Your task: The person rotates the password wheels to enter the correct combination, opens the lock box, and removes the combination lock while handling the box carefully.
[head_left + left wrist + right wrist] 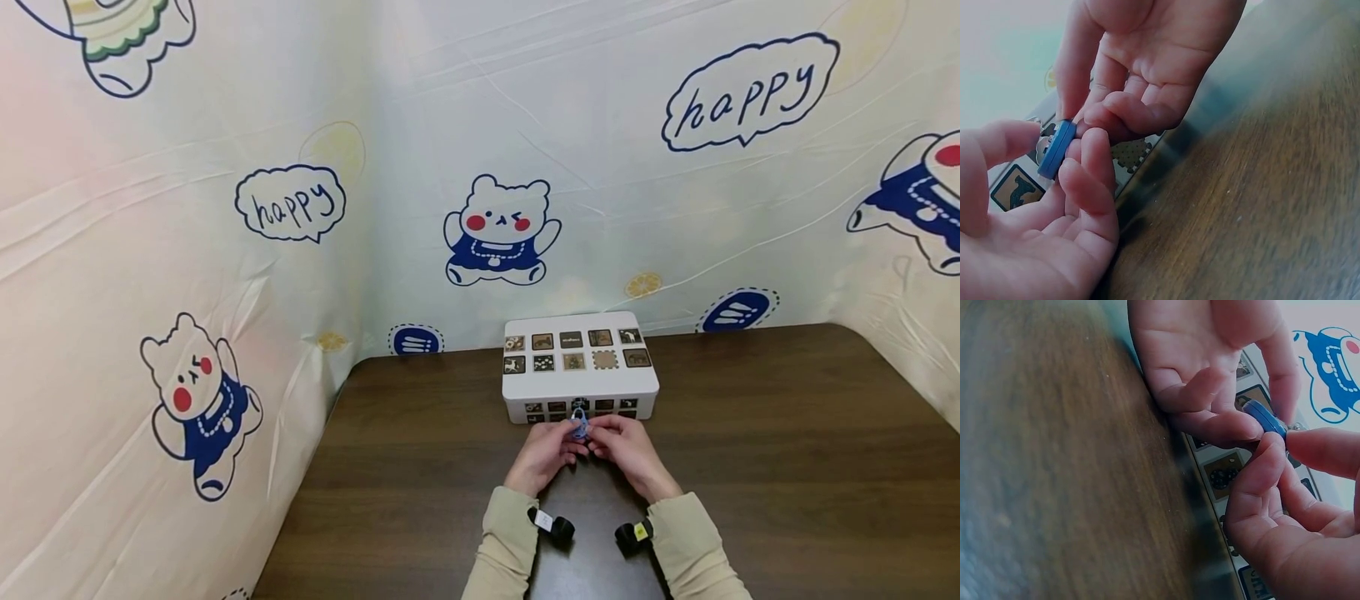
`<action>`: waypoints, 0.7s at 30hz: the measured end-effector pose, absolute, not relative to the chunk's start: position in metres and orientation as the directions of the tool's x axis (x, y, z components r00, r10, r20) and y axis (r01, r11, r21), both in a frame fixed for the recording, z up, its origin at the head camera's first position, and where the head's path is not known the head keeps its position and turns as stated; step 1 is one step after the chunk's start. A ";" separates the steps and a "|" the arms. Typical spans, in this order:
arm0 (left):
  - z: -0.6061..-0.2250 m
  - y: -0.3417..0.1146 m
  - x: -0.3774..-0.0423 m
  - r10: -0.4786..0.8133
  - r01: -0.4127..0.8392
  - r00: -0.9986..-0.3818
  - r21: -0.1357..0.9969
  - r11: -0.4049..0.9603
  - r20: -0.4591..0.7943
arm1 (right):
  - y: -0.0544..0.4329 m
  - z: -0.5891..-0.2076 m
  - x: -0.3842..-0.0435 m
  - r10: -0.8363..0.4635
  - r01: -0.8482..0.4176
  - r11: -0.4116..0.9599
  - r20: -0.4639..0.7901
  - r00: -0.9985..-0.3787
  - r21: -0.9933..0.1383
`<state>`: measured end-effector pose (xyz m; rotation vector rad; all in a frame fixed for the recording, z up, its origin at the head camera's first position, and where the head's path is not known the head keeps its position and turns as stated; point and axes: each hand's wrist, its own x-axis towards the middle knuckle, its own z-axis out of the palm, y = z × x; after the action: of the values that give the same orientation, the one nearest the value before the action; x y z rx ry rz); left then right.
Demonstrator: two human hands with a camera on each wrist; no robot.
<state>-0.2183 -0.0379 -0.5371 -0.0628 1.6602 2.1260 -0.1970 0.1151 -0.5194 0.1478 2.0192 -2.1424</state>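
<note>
A small blue keychain (580, 427) with a metal ring at its top is held between both hands, overlapping the front of the white box (573, 385) in the head view. My left hand (542, 456) pinches its left side between thumb and fingers. From the other side, my right hand (628, 451) pinches it too, fingertips close to those of the left. The wrist views show the thick blue edge of the keychain (1058, 150) and some silvery metal on its far face, partly hidden by the thumbs.
The white box, printed with square pictures, stands at the back of the dark wooden table (405, 475), near the cloth backdrop (405, 250) with cartoon bears. Black wrist cameras are strapped at both sleeves (504, 533).
</note>
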 end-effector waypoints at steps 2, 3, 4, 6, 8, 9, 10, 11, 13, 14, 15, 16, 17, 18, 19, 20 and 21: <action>-0.536 -0.038 -0.218 0.305 -0.379 -0.900 0.905 -0.194 -0.311 | 0.115 -0.519 -0.197 -0.073 0.210 -0.051 -0.206 -0.976 -0.976; -0.536 -0.038 -0.218 0.301 -0.382 -0.900 0.903 -0.196 -0.316 | 0.115 -0.519 -0.197 -0.072 0.212 -0.052 -0.208 -0.975 -0.976; -0.536 -0.038 -0.218 0.297 -0.387 -0.899 0.901 -0.198 -0.321 | 0.115 -0.519 -0.197 -0.071 0.215 -0.051 -0.212 -0.975 -0.975; -0.535 -0.038 -0.218 0.288 -0.390 -0.900 0.900 -0.196 -0.327 | 0.115 -0.518 -0.197 -0.070 0.220 -0.053 -0.216 -0.974 -0.974; -0.536 -0.037 -0.219 0.278 -0.388 -0.902 0.901 -0.194 -0.329 | 0.115 -0.518 -0.198 -0.071 0.220 -0.053 -0.216 -0.974 -0.974; -0.536 -0.037 -0.219 0.276 -0.385 -0.903 0.903 -0.188 -0.328 | 0.115 -0.518 -0.198 -0.072 0.219 -0.052 -0.215 -0.974 -0.974; -0.536 -0.037 -0.219 0.272 -0.385 -0.904 0.904 -0.187 -0.328 | 0.115 -0.518 -0.198 -0.072 0.218 -0.053 -0.214 -0.974 -0.974; -0.536 -0.036 -0.219 0.270 -0.383 -0.906 0.905 -0.185 -0.328 | 0.115 -0.518 -0.198 -0.073 0.217 -0.052 -0.213 -0.974 -0.975; -0.536 -0.036 -0.218 0.265 -0.379 -0.907 0.907 -0.181 -0.326 | 0.115 -0.518 -0.198 -0.074 0.214 -0.049 -0.211 -0.975 -0.975; -0.536 -0.036 -0.218 0.263 -0.377 -0.908 0.909 -0.179 -0.325 | 0.115 -0.519 -0.198 -0.075 0.215 -0.051 -0.211 -0.975 -0.975; -0.536 -0.036 -0.218 0.261 -0.373 -0.910 0.911 -0.176 -0.322 | 0.115 -0.519 -0.198 -0.075 0.217 -0.053 -0.213 -0.974 -0.975; -0.537 -0.035 -0.218 0.258 -0.371 -0.911 0.912 -0.176 -0.321 | 0.115 -0.519 -0.198 -0.075 0.220 -0.056 -0.215 -0.974 -0.974; -0.537 -0.035 -0.218 0.259 -0.367 -0.912 0.914 -0.170 -0.318 | 0.115 -0.519 -0.198 -0.078 0.220 -0.059 -0.215 -0.973 -0.974; -0.537 -0.035 -0.218 0.260 -0.364 -0.913 0.917 -0.165 -0.316 | 0.114 -0.520 -0.198 -0.078 0.221 -0.063 -0.216 -0.973 -0.973; -0.537 -0.034 -0.218 0.259 -0.360 -0.914 0.919 -0.162 -0.312 | 0.114 -0.520 -0.198 -0.079 0.223 -0.066 -0.217 -0.973 -0.973; -0.537 -0.034 -0.218 0.259 -0.356 -0.915 0.921 -0.158 -0.309 | 0.114 -0.520 -0.198 -0.080 0.225 -0.070 -0.219 -0.972 -0.972; -0.537 -0.033 -0.217 0.260 -0.352 -0.916 0.924 -0.153 -0.306 | 0.114 -0.520 -0.198 -0.080 0.225 -0.071 -0.219 -0.972 -0.972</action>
<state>-0.2172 -0.0335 -0.5372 -0.1037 1.7283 2.1178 -0.1980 0.1141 -0.5199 0.1583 1.9862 -2.1515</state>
